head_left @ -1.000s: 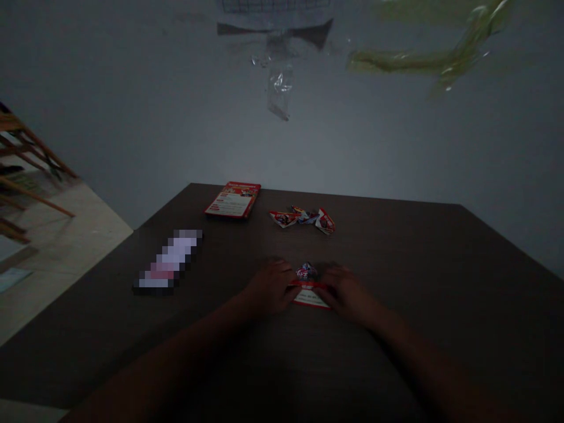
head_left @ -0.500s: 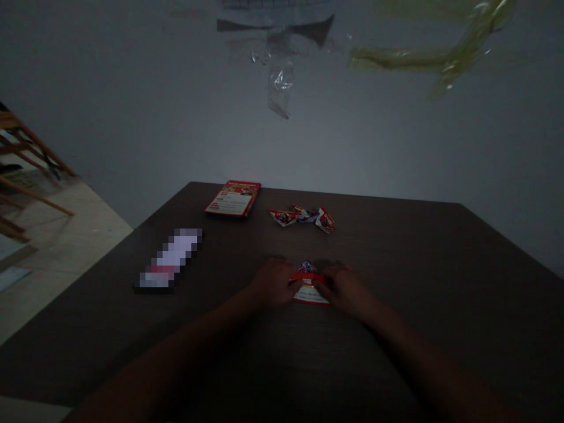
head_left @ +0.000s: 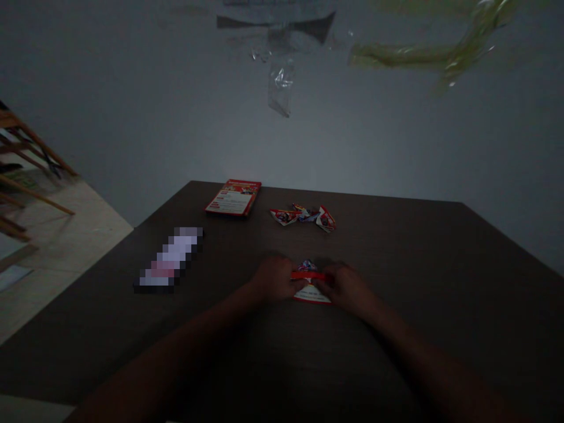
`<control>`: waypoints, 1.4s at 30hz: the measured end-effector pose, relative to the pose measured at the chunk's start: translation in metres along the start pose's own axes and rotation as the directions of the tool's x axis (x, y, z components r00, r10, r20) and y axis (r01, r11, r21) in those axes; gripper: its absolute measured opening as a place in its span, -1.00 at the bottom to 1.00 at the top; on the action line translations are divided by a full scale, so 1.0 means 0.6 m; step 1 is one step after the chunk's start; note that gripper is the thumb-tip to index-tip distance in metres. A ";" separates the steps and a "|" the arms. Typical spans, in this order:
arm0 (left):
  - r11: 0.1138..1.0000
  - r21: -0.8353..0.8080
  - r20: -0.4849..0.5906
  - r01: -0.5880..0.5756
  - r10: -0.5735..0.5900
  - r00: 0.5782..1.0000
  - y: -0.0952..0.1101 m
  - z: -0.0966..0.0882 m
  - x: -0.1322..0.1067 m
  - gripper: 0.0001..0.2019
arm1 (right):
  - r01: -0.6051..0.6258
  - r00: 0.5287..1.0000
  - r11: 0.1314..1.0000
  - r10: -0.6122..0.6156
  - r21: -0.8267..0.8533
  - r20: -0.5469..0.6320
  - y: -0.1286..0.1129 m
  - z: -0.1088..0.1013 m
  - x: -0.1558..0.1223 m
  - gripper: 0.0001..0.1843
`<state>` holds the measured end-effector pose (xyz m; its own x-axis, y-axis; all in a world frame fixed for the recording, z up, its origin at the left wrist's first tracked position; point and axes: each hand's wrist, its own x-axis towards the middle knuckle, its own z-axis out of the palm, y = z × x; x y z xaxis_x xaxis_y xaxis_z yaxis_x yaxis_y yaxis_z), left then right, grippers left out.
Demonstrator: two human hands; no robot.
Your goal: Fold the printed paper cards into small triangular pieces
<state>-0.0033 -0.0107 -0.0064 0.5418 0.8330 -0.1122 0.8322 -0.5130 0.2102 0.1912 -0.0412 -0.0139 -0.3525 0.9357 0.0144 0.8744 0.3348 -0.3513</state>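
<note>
Left hand (head_left: pixel 274 279) and right hand (head_left: pixel 348 286) both pinching this red-and-white printed paper (head_left: pixel 312 293), kinda folded; more crumpled papers (head_left: pixel 307 217) at 12 o'clock.

Folded red-and-white paper sheet (head_left: pixel 312 294): white panel nearest, small dark print in lines, thin red edging; plain bright red band above it; far part a mottled mix of blue, white and red.

Crumpled strip of folded printed paper (head_left: pixel 326 220): red and white ends with dark figures, bluish middle.

Flat rectangular red-and-white printed stack (head_left: pixel 231 202): red header with pale lettering, white text panel, red label blocks.

Slim black-edged phone (head_left: pixel 173 257): pixelated lilac-white, one pink-red patch.

Dark brown wood-grained surface (head_left: pixel 423 252). Plain blue-grey wall (head_left: pixel 374 129); translucent yellow-green tape (head_left: pixel 405 56). Pale beige floor (head_left: pixel 90 217).
</note>
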 end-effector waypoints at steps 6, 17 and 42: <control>0.999 0.006 -0.013 0.036 -0.036 0.999 0.005 -0.002 0.002 -0.54 | -0.048 0.999 0.998 0.048 -0.030 0.011 -0.006 -0.002 0.002 -0.61; 0.989 -0.017 0.070 0.150 -0.148 0.986 0.002 -0.014 0.002 -0.49 | -0.115 0.993 0.990 0.117 -0.078 0.023 -0.012 -0.005 0.003 -0.56; 0.966 -0.028 0.163 0.258 -0.251 0.954 -0.026 -0.032 -0.001 -0.49 | -0.242 0.961 0.970 0.241 -0.009 0.134 0.010 -0.021 -0.001 -0.54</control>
<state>-0.0187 0.0008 0.0092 0.3275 0.8896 -0.3183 0.9404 -0.2743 0.2011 0.2006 -0.0383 -0.0041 -0.1731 0.9651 -0.1967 0.9367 0.0996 -0.3357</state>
